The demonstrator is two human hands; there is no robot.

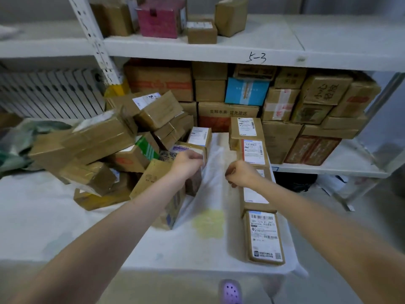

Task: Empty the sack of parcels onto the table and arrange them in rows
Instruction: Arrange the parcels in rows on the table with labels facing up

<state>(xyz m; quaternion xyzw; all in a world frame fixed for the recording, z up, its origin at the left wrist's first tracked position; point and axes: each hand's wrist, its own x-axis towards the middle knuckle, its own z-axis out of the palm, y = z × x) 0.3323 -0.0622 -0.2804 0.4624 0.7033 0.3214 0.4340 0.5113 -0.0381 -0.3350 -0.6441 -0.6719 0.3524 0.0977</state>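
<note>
left hand [189, 161] grips small box [188, 147] at pile's edge | right hand [241, 174] curled against row of parcels [264, 235], grip unclear | shelf [219, 58] marked "5-3"

White-covered table [54, 216]. Left and far side: loose pile of parcels [98, 139], brown cardboard, tumbled on each other, several tilted. Right edge: row of parcels [264, 235] lying flat, labels up, running near to far, end to end. Green sack [19, 137] crumpled far left. Yellow stain [208, 224] near centre.
</note>
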